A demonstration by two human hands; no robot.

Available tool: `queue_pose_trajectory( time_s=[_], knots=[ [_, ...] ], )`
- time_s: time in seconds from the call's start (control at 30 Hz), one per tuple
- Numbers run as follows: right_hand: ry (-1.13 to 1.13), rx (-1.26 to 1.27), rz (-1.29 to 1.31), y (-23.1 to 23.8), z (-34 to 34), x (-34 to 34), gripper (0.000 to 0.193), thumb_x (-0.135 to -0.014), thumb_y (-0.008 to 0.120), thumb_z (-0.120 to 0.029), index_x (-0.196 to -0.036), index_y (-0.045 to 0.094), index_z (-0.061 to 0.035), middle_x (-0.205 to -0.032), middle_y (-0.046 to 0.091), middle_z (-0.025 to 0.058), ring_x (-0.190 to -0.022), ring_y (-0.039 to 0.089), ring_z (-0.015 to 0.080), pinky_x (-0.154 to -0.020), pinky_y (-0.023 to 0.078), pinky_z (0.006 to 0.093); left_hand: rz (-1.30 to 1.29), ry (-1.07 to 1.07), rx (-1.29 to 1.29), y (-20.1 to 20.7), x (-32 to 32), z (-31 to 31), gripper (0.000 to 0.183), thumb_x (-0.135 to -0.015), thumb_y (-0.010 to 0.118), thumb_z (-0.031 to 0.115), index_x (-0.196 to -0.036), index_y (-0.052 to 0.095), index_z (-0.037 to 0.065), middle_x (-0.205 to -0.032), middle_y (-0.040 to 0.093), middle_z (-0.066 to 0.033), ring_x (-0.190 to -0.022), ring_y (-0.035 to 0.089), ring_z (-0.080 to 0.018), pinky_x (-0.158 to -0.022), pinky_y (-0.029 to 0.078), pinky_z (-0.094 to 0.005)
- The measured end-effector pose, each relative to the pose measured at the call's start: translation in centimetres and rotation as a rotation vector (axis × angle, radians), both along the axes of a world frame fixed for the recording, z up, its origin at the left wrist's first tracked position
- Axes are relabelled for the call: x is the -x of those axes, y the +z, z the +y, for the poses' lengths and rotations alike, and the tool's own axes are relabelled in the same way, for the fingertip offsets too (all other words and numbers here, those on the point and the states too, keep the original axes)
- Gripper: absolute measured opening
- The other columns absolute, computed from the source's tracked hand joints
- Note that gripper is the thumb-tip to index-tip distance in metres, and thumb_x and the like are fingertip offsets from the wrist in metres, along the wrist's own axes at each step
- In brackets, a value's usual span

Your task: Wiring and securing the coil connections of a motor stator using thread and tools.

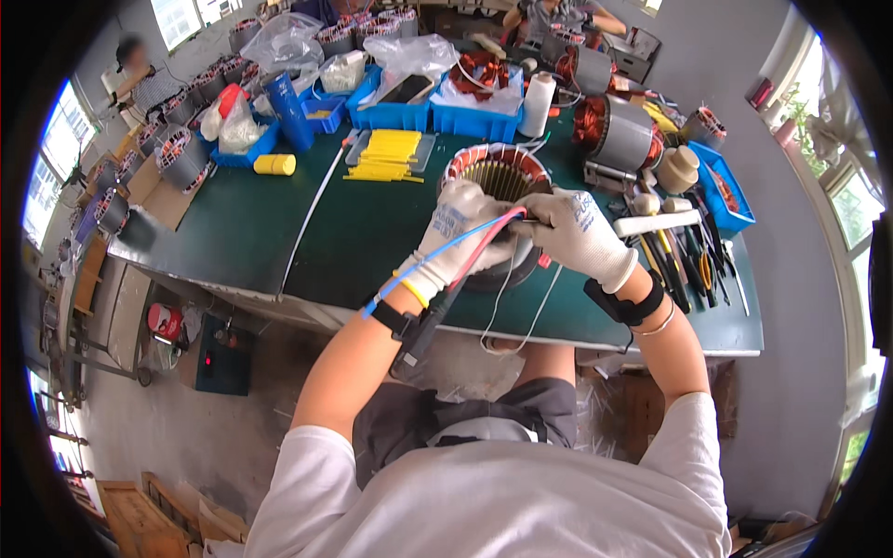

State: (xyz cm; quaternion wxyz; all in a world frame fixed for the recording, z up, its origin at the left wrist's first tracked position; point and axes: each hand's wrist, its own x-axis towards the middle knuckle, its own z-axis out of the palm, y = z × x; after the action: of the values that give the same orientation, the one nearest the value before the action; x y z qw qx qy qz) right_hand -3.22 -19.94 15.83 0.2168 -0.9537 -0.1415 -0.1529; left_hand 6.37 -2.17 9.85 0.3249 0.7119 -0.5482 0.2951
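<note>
In front of me stands a motor stator (499, 166), a grey ring with a slotted metal bore and copper windings laced at its top edge. Over its near side, my left hand (463, 223) and my right hand (566, 228), both in white knit gloves, meet with fingers closed. Between them they pinch the ends of a red sleeved wire (484, 244) and a blue sleeved wire (430, 253). Both wires trail back across my left wrist. Thin white leads (532, 321) hang from the stator over the table's front edge. The fingertips partly hide the pinched ends.
Yellow strips (386, 153) lie in a tray beyond my left hand. Blue bins (476, 123) line the back. At right are hand tools (693, 260), a white-headed mallet (657, 222) and another wound stator (619, 132). Other people (555, 20) sit farther off.
</note>
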Motion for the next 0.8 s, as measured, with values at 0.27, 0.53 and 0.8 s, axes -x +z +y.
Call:
queue_pose_trajectory(
  time_s=[0.27, 0.53, 0.8],
  knots=[
    [0.004, -0.537, 0.244, 5.7, -1.0, -0.5, 0.019, -0.089, 0.075, -0.014, -0.097, 0.074, 0.0032, -0.072, 0.065, -0.0010, -0.069, 0.054, 0.0028, -0.060, 0.047, 0.0249, -0.134, -0.036, 0.140, -0.1, 0.1, -0.3, 0.026, -0.063, 0.079, 0.013, -0.087, 0.069, 0.014, -0.074, 0.056, -0.0007, -0.078, 0.055, -0.0247, -0.077, 0.044, -0.0422],
    [-0.084, -0.615, 0.168, 13.5, -1.3, -0.2, 0.030, -0.084, 0.081, -0.026, -0.097, 0.076, 0.0005, -0.076, 0.067, -0.0003, -0.070, 0.055, 0.0045, -0.063, 0.046, 0.0231, -0.125, -0.032, 0.083, 0.1, 0.2, -0.2, 0.034, -0.067, 0.076, 0.014, -0.101, 0.075, 0.017, -0.071, 0.058, -0.0005, -0.078, 0.056, -0.0235, -0.078, 0.044, -0.0411],
    [-0.011, -0.649, 0.024, 15.4, -1.0, 0.3, 0.026, -0.088, 0.077, -0.022, -0.101, 0.074, 0.0012, -0.082, 0.067, -0.0015, -0.075, 0.057, 0.0046, -0.067, 0.046, 0.0221, -0.134, -0.033, 0.052, 0.4, 0.3, -0.2, 0.035, -0.069, 0.076, 0.017, -0.104, 0.075, 0.018, -0.072, 0.057, -0.0003, -0.080, 0.056, -0.0229, -0.082, 0.044, -0.0416]
  ],
)
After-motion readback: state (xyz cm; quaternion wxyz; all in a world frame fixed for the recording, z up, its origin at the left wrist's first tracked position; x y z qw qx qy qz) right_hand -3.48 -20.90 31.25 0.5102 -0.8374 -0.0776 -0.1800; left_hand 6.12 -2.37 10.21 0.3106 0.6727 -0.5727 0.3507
